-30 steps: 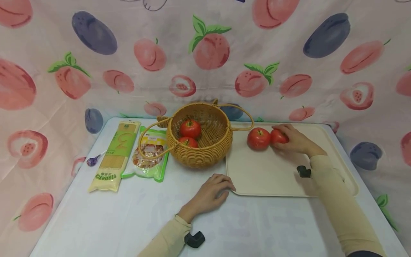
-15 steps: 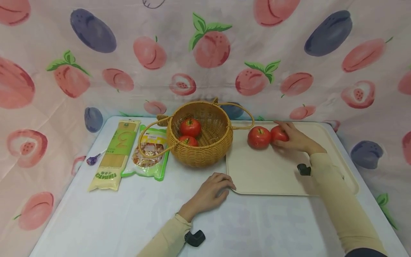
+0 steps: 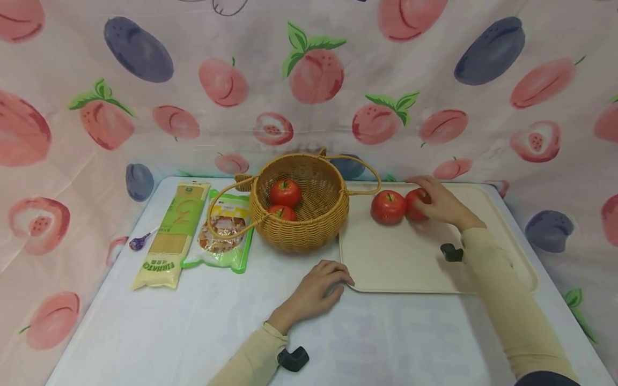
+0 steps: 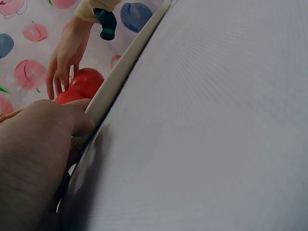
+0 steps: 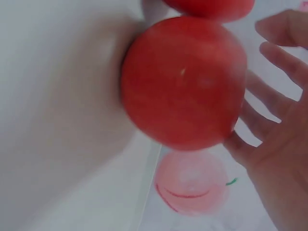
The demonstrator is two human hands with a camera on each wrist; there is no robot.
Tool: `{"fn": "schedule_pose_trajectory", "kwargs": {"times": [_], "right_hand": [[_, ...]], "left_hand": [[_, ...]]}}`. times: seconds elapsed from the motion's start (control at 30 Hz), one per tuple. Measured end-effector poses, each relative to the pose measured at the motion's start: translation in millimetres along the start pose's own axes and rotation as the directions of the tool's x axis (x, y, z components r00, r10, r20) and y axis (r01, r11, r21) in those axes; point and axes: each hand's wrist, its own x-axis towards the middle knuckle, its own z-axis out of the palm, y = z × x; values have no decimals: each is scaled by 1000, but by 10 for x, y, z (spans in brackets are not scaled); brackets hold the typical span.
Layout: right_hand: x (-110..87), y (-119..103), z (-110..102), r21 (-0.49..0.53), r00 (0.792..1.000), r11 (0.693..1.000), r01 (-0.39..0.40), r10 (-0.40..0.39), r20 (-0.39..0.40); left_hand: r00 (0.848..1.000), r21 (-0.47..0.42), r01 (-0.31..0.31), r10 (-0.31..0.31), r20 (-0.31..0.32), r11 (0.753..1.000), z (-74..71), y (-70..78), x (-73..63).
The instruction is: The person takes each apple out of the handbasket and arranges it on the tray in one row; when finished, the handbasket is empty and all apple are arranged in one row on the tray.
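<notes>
On the beige tray (image 3: 401, 262) two red apples stand side by side, the left apple (image 3: 388, 208) touching the right apple (image 3: 415, 206). My right hand (image 3: 443, 205) is at the right apple, with its fingers spread and loosely bent. In the right wrist view these fingers (image 5: 274, 101) lie behind and beside the near apple (image 5: 180, 86), not wrapped round it. My left hand (image 3: 316, 289) rests on the table, its fingertips at the tray's front left corner; the left wrist view has its finger against the tray rim (image 4: 120, 67).
Left of the tray stands a wicker basket (image 3: 299, 238) with raised handles, holding two apples (image 3: 286, 192). Further left lie a green-edged food bag (image 3: 223, 233), a pack of noodles (image 3: 171, 236) and a purple-wrapped lollipop (image 3: 139, 242). A fruit-print cloth (image 3: 270, 64) hangs behind.
My right hand has loosened from the right apple, its fingers lifting and spreading. The apples stay on the tray and my left hand keeps its place.
</notes>
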Motion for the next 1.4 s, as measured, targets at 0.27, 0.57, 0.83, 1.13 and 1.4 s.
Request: {"fn": "schedule_pose_trajectory", "kwargs": {"times": [0.27, 0.57, 0.83, 1.13, 1.4], "right_hand": [[86, -247, 6, 98, 982, 985, 141, -126, -144], [236, -733, 111, 90, 944, 953, 290, -269, -193], [364, -1122, 222, 107, 907, 907, 406, -386, -170], [474, -1373, 332, 103, 879, 876, 471, -455, -144], [510, -1451, 399, 82, 860, 861, 502, -487, -154]], "left_hand": [[1000, 8, 2, -2, -7, 1000, -5, -4, 12], [1000, 4, 3, -3, -13, 1000, -17, -15, 12], [1000, -4, 9, -9, -14, 1000, -21, -4, 31], [1000, -9, 16, -16, 1, 1000, -9, 0, 30], [1000, -9, 18, -18, 7, 1000, 25, -3, 6]]}}
